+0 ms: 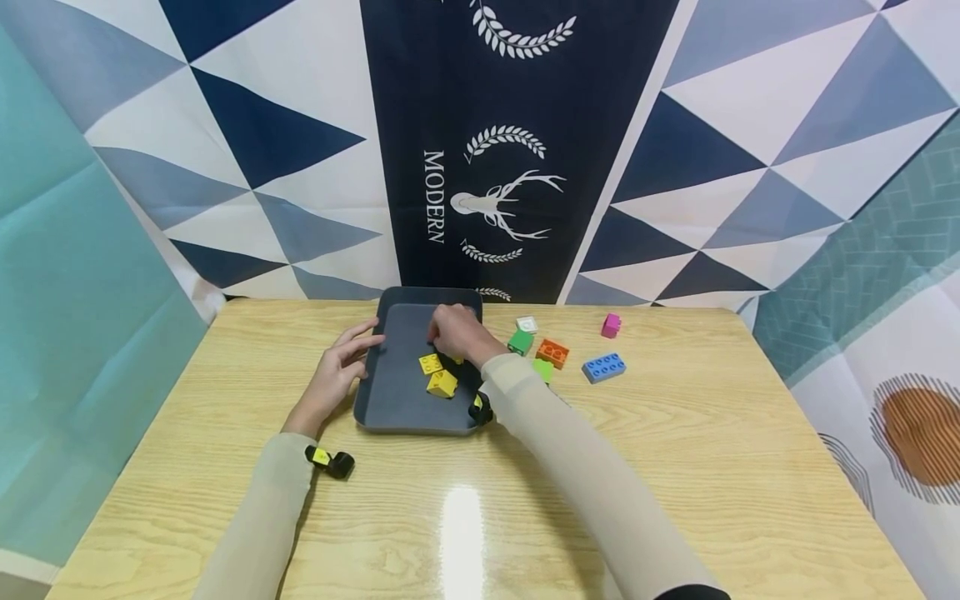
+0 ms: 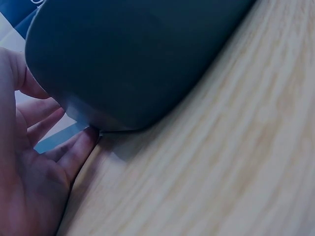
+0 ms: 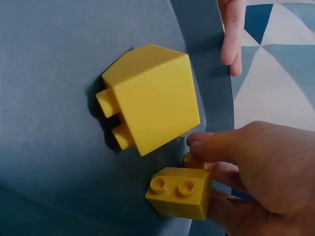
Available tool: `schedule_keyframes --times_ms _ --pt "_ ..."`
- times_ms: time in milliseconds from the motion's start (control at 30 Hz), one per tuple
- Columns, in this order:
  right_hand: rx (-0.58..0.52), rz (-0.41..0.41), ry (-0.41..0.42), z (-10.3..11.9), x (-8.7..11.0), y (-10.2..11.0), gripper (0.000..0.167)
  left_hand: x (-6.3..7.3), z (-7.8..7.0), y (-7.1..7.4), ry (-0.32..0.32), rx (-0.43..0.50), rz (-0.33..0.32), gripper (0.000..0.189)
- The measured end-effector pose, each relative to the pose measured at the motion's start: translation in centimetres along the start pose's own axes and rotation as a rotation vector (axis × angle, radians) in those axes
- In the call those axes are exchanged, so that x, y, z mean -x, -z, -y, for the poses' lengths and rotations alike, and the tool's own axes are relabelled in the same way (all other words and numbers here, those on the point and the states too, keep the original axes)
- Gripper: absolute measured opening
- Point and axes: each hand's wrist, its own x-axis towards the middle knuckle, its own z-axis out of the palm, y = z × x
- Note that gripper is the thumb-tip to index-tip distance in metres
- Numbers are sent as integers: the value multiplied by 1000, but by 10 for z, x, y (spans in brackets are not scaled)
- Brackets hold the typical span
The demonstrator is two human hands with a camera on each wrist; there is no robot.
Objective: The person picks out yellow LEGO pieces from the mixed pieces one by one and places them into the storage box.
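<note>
A dark grey tray lies near the table's back edge. My left hand is at its left side, fingers extended and spread against the rim; in the left wrist view, the left hand's fingertips meet the tray's outer wall. My right hand reaches into the tray's far right part. Its curled fingers pinch a yellow brick with two studs showing. Close by, a larger yellow sloped brick lies on its side on the tray floor. Another yellow studded brick lies left of the right wrist.
Right of the tray lie a white piece, a green brick, a lime brick partly behind the sleeve, an orange brick, a blue brick and a magenta brick. A patterned cloth hangs behind the table.
</note>
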Motion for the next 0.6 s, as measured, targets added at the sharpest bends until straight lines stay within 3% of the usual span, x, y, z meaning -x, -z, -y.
schedule_keyframes --times_ms 300,600 --pt "37 57 56 0 1 0 21 0 -4 0 4 -1 4 58" --pt "23 100 35 1 2 0 22 0 -4 0 3 -5 4 58"
